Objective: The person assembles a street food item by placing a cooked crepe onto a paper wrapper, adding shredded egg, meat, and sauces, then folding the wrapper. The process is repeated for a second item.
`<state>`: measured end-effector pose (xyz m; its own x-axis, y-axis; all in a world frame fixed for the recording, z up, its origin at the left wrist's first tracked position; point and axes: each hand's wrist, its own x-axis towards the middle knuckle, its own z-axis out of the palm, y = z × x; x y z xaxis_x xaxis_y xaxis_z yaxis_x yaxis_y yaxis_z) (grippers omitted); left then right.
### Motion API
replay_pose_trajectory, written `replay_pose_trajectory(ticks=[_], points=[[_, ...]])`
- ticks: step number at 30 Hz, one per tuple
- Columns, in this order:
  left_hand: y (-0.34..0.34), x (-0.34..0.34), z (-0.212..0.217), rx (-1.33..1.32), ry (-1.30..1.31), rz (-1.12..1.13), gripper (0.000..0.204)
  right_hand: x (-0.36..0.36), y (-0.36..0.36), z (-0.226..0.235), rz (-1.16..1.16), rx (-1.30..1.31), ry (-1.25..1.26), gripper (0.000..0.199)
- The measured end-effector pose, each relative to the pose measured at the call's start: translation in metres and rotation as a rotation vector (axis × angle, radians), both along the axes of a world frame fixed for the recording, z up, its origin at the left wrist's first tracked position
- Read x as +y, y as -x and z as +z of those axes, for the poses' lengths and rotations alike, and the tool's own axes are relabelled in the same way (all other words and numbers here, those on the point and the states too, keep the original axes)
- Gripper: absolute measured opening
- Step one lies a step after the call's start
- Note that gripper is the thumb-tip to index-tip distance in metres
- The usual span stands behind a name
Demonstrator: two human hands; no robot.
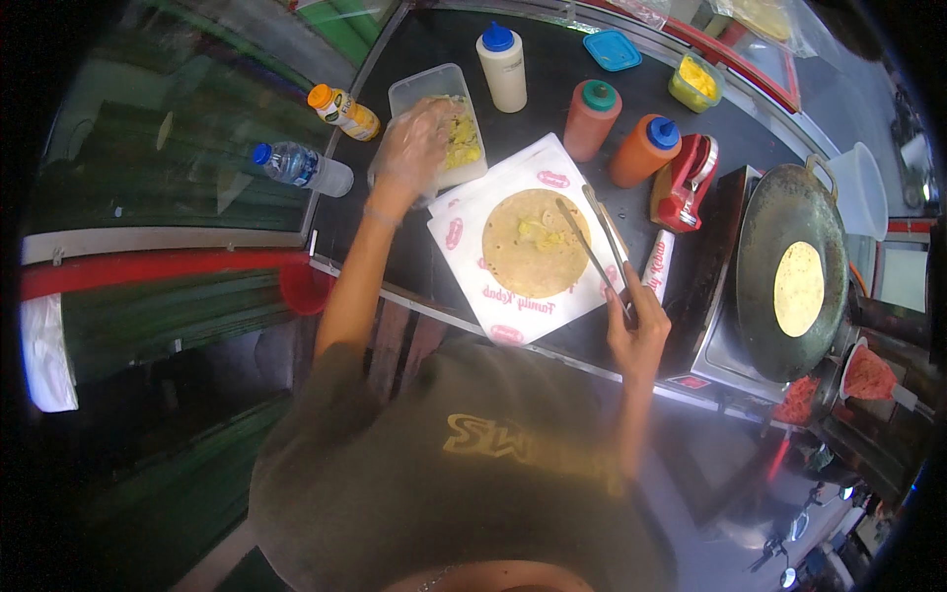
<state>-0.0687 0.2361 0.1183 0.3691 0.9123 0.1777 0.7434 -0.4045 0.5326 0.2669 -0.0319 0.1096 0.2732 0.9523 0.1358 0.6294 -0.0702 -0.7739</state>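
My left hand (419, 138), in a clear plastic glove, is over a clear rectangular tub (464, 176) of shredded pale-green vegetable (463, 143). Its fingers reach down at the tub and are blurred, so their grip is unclear. In my right hand (639, 321) is a pair of metal tongs (604, 239), its tips pointing away from me over a round flatbread (513, 259). A small heap of shredded vegetable (545, 233) lies on the flatbread, which rests flat on white printed paper (473, 286).
Squeeze bottles stand beyond the paper: white (506, 74), pink-red (592, 123), orange (643, 153). A red tape dispenser-like device (684, 183) sits near the stove. At right, a dark pan (779, 326) holds another flatbread (798, 289). Two drink bottles (303, 169) are at left.
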Motion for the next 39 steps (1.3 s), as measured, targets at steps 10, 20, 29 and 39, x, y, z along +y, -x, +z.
replay_pose_trajectory(ticks=[10,20,29,39], points=[[0.041,0.052,-0.02,0.291,0.001,-0.106,0.016,0.0,0.022,-0.004,0.023,0.129,0.024,0.049],[-0.019,-0.038,0.077,0.034,0.1,-0.061,0.023,-0.014,0.019,-0.007,0.034,0.126,-0.051,0.05],[-0.071,-0.064,-0.061,0.029,0.232,-0.523,0.037,-0.023,-0.006,0.003,0.048,0.04,0.121,0.049],[-0.036,-0.079,-0.08,0.008,0.023,-0.508,0.071,-0.033,0.005,-0.003,0.046,0.039,0.165,0.048]])
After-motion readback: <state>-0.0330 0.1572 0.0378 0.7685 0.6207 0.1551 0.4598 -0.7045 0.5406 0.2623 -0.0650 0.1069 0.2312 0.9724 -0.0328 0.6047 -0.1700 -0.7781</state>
